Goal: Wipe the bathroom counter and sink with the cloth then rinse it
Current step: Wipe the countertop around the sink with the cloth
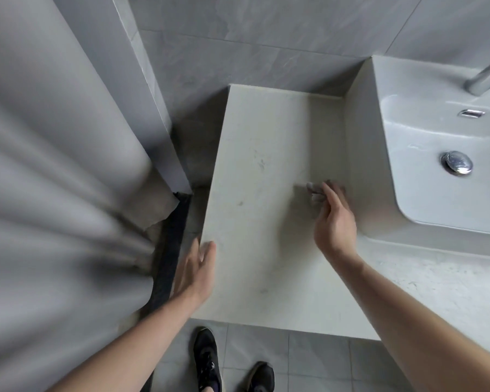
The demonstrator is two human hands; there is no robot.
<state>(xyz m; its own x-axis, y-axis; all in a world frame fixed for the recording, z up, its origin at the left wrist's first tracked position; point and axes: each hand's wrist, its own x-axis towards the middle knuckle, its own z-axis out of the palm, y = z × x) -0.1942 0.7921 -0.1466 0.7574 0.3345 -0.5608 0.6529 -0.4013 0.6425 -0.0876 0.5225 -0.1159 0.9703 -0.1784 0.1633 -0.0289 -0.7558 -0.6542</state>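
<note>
A pale stone counter [260, 193] fills the middle of the view. My right hand [333, 219] is on it near the sink's left wall, fingers curled round a small grey cloth [314, 192] that pokes out past the fingertips; the hand and cloth are blurred. My left hand [195, 273] lies with straight fingers against the counter's left edge and holds nothing. The white sink [425, 199] sits to the right, with a chrome drain plug [457, 162] in its basin and a chrome faucet [487, 77] over the back.
A grey shower curtain [54, 193] hangs at the left, close to the counter. A grey tiled wall [252, 32] stands behind. My two dark shoes [207, 360] stand on the tiled floor below the counter's front edge.
</note>
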